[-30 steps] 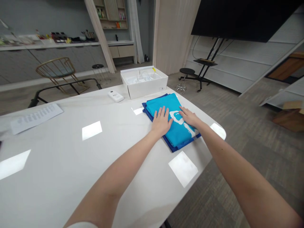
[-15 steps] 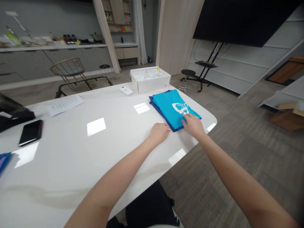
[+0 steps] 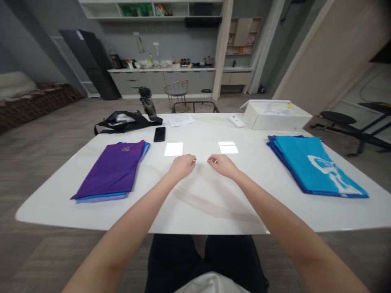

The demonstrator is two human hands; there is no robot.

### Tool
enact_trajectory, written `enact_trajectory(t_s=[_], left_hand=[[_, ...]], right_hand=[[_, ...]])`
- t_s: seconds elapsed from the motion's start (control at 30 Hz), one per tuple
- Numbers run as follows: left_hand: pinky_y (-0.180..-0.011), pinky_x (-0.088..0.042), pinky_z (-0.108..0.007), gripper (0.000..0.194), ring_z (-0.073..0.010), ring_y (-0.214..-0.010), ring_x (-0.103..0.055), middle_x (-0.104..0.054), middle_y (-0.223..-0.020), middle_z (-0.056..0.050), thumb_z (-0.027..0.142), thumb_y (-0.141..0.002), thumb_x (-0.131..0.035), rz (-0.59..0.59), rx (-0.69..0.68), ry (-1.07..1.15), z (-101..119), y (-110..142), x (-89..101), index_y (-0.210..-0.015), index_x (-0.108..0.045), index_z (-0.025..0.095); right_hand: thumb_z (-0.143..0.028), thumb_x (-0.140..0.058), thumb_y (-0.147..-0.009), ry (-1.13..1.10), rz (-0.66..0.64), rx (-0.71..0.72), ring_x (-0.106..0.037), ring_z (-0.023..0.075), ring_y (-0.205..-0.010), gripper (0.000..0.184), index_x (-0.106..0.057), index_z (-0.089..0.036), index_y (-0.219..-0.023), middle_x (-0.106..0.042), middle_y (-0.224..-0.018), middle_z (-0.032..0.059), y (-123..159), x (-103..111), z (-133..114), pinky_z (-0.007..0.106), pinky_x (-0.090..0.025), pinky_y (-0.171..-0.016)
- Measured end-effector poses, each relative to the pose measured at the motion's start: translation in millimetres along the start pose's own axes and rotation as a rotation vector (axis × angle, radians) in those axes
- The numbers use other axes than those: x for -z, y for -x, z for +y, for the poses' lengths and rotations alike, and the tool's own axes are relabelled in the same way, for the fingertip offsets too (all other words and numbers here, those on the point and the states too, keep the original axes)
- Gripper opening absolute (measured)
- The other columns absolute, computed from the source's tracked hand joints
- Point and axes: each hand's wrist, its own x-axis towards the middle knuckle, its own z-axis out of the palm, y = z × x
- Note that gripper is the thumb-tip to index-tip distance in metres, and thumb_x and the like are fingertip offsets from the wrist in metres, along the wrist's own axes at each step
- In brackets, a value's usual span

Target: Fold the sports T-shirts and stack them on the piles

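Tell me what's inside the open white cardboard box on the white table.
The open white cardboard box holds whitish crumpled packaging and a small yellow piece near the rim; its near wall hides whatever lies lower down.

The empty left hand (image 3: 182, 167) and right hand (image 3: 222, 166) sit near the middle of the white table (image 3: 201, 213), just apart. Toward the table's left side lie folded purple shirts (image 3: 110, 171), toward its right a folded turquoise shirt (image 3: 314, 165), and at its far right edge an open white box (image 3: 275, 116).

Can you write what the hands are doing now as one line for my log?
left hand: empty | right hand: empty | table: folded purple cloth, folded blue cloth
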Motion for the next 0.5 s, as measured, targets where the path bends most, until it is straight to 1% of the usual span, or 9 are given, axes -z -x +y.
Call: enact_trajectory(t_s=[0.17,0.27,0.37,0.43,0.5], left_hand=[[-0.089,-0.050,-0.036,0.032,-0.0255,-0.105,-0.068,-0.073,-0.117,-0.008,0.023,-0.096,-0.045,0.090,0.276,-0.069,-100.0,48.9,21.9,-0.115,-0.072,0.025],[-0.092,-0.047,-0.041,0.028,-0.0291,-0.107,-0.066,-0.070,-0.115,-0.011,0.025,-0.095,-0.048,0.156,0.463,-0.164,-149.5,81.5,30.7,-0.114,-0.069,0.022],[-0.093,-0.045,-0.044,0.025,-0.0320,-0.110,-0.063,-0.066,-0.114,-0.013,0.034,-0.095,-0.054,0.178,0.593,-0.233,-184.3,110.7,31.7,-0.113,-0.065,0.020],[-0.093,-0.045,-0.043,0.023,-0.0315,-0.110,-0.062,-0.065,-0.114,-0.013,0.035,-0.095,-0.056,0.141,0.608,-0.236,-198.6,124.4,27.8,-0.111,-0.063,0.020],[-0.092,-0.044,-0.041,0.019,-0.0298,-0.109,-0.061,-0.065,-0.115,-0.011,0.033,-0.097,-0.054,0.105,0.597,-0.219,-207.2,132.3,22.2,-0.108,-0.063,0.021]], right_hand=[[-0.032,-0.058,-0.096,-0.059,-0.127,0.202,-0.069,0.0191,-0.089,0.021,-0.077,-0.025,-0.101,-0.078,-0.099,0.0033,-78.5,-67.8,-98.5,0.028,-0.048,-0.082],[-0.030,-0.061,-0.096,-0.094,-0.177,0.285,-0.068,0.0194,-0.091,0.017,-0.075,-0.025,-0.104,-0.076,-0.097,0.0021,-115.8,-109.7,-154.8,0.029,-0.048,-0.083],[-0.025,-0.062,-0.095,-0.108,-0.178,0.364,-0.066,0.0197,-0.095,0.022,-0.071,-0.026,-0.115,-0.073,-0.103,0.0027,-142.2,-147.2,-201.9,0.030,-0.048,-0.084],[-0.022,-0.062,-0.095,-0.079,-0.155,0.426,-0.065,0.0204,-0.098,0.026,-0.069,-0.027,-0.119,-0.069,-0.114,0.0045,-154.6,-167.1,-224.3,0.030,-0.048,-0.084],[-0.021,-0.060,-0.096,-0.035,-0.137,0.475,-0.063,0.0215,-0.101,0.024,-0.069,-0.028,-0.118,-0.065,-0.120,0.0059,-163.7,-181.9,-238.5,0.031,-0.048,-0.083]])
